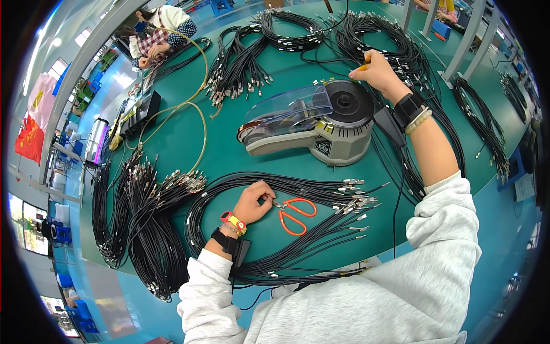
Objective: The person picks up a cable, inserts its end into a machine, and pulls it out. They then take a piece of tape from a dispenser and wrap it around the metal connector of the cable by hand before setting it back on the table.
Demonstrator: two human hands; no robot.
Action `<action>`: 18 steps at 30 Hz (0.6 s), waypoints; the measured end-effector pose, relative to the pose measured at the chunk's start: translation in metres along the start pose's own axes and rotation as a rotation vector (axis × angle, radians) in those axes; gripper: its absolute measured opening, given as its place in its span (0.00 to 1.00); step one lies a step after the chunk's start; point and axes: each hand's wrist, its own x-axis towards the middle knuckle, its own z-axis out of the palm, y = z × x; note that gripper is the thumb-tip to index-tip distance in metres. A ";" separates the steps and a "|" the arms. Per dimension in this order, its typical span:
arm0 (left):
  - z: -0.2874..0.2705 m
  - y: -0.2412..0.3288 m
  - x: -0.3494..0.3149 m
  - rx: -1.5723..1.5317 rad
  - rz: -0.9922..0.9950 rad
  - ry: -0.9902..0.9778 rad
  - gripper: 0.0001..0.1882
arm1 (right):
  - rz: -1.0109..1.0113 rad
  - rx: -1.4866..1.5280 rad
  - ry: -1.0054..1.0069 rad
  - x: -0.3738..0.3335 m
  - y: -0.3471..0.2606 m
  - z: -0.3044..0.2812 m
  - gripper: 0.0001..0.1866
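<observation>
My left hand (255,202) is closed over a loop of black cables (275,182), its thumb and fingertips drawn together; what they pinch, if anything, is hidden. Right beside those fingertips lie orange-handled scissors (294,217), their blades partly covered by the hand. Farther off to the right, my right hand (379,73) is closed around a slim yellow-orange stick (364,65), pen-like in shape. That hand hovers by the black round reel of a grey tape dispenser (342,143) with a clear cover. Small yellow bits show on the dispenser's top edge.
Thick bundles of black cables with metal ends (152,229) hang over the table's left edge. More coils (292,31) lie at the back and right. A yellowish hose (201,123) curves across the green table (229,149). Another person (163,37) works at the far left.
</observation>
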 end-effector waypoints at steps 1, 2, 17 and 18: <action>0.000 0.000 0.000 0.010 -0.004 -0.001 0.05 | 0.033 -0.007 -0.005 -0.001 0.004 0.000 0.20; -0.001 0.001 0.001 0.022 -0.008 -0.001 0.05 | 0.033 -0.008 -0.005 -0.002 0.006 0.001 0.20; 0.005 0.006 -0.001 -0.015 -0.009 0.017 0.06 | -0.179 0.207 0.022 0.002 -0.060 -0.017 0.11; 0.005 0.006 -0.001 -0.016 -0.009 0.017 0.06 | -0.180 0.206 0.021 0.003 -0.063 -0.014 0.11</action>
